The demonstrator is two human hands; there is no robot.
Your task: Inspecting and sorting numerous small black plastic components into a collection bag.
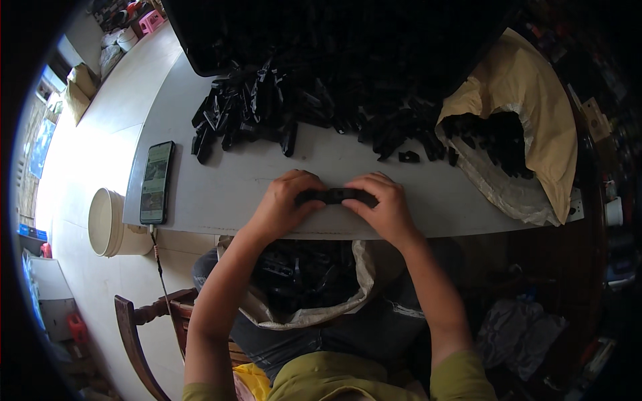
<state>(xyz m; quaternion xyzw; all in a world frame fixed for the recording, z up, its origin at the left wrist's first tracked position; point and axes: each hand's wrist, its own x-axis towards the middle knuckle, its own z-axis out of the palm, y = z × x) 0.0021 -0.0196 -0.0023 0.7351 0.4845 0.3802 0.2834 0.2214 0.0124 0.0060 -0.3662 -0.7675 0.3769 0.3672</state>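
Near the front of the grey table (221,194), a black plastic piece (336,195) lies lengthwise between my hands, a short bar whose exact kind I cannot make out. My left hand (289,200) grips its left end, thumb and fingers closed. The other end is pinched by my right hand (381,200). Beyond them a pile of loose black plastic parts (251,103) spreads across the table, with one small black piece (408,157) apart at its near right. An open sack (364,267) on my lap, below the table edge, contains more black parts.
A large dark bin or tray (334,33) covers the table's back. At the right lies an open tan sack (545,127) of small black pieces. A phone (156,182) with a cable rests at the left edge, beside a white bucket (107,224). A wooden chair (125,321) stands lower left.
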